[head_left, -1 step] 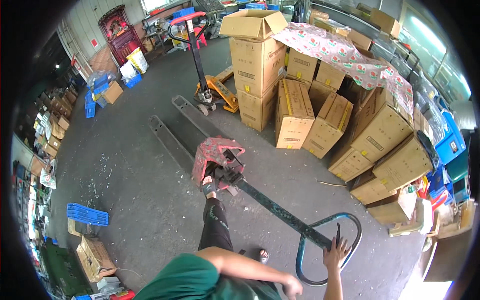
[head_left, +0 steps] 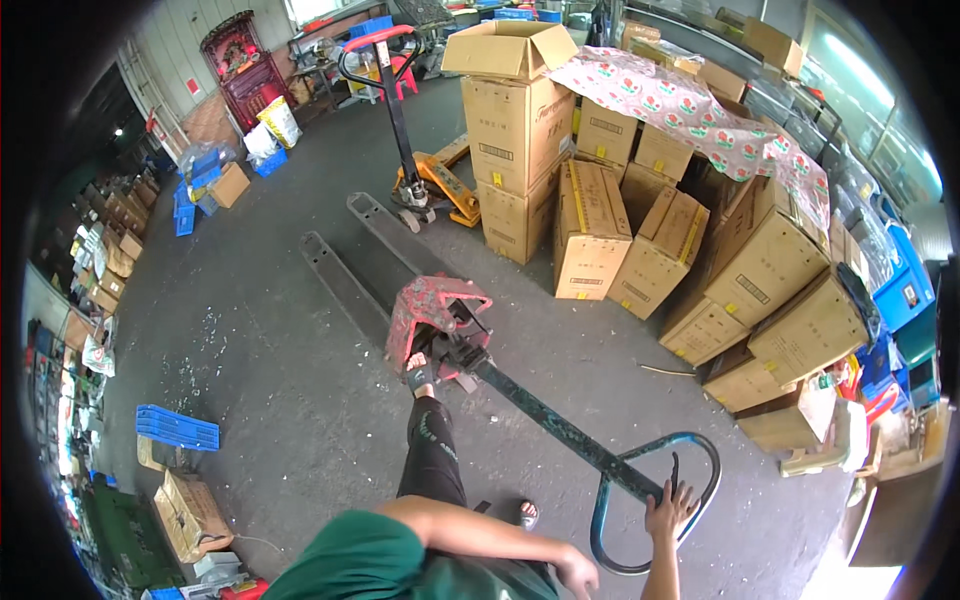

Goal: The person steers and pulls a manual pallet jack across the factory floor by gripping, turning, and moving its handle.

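Note:
A worn hand pallet truck stands in front of me, its red body (head_left: pixel 437 310) scuffed and its dark forks (head_left: pixel 345 275) pointing away to the far left. Its long dark tiller (head_left: pixel 550 425) leans toward me and ends in a blue-black loop handle (head_left: pixel 716 470). My right hand (head_left: pixel 670 512) rests against the tiller's top inside the loop, fingers spread beside a thin black lever (head_left: pixel 675 470). Left of the loop, my left hand (head_left: pixel 578 573) hangs apart from it with fingers curled, nothing visible in them. My sandalled foot (head_left: pixel 418 372) is at the truck's base.
Stacked cardboard cartons (head_left: pixel 515 135) fill the right, partly under a flowered sheet (head_left: pixel 690 105). An orange pallet truck (head_left: pixel 440 185) stands behind the forks. Blue crates (head_left: pixel 178 428) and a carton (head_left: pixel 192 518) lie at left. A thin stick (head_left: pixel 667 371) lies on the floor.
My left hand has shifted very slightly to the left. The pallet truck and my right hand stay as they were.

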Demonstrator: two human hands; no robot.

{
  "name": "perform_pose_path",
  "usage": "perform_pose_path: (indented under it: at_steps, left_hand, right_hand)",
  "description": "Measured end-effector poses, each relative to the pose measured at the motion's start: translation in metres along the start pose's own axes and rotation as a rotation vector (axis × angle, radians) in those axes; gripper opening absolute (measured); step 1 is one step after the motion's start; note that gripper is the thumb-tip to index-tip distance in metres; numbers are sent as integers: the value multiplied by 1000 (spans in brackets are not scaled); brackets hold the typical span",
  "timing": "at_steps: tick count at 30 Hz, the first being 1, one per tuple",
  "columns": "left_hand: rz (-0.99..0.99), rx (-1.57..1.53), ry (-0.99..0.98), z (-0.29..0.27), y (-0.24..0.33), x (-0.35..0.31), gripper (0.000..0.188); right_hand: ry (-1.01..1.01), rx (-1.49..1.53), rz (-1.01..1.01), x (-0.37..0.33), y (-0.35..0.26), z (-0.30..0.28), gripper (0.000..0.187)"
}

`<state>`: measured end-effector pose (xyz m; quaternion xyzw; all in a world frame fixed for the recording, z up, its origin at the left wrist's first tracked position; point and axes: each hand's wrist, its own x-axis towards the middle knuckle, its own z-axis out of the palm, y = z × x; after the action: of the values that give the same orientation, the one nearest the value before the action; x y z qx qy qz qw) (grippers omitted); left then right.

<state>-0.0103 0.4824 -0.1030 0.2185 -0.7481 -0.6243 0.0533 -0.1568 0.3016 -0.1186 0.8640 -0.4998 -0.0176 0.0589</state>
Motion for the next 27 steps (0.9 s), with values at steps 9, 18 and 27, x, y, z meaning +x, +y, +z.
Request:
perform_pose_path:
  at_steps: [9,18,27]
  left_hand:
    - [-521,-224,817,-22,-53,-135,39]
    - [-256,-31,881,-71,87,-135,49]
    - [66,-217,1049,-184,203,-323,73]
  right_hand:
    - [-656,144,268,-7,5,62,60]
    - [-578,443,-251,36,-34,-174,41]
    - [129,948,-162,8,-30,-248,36]
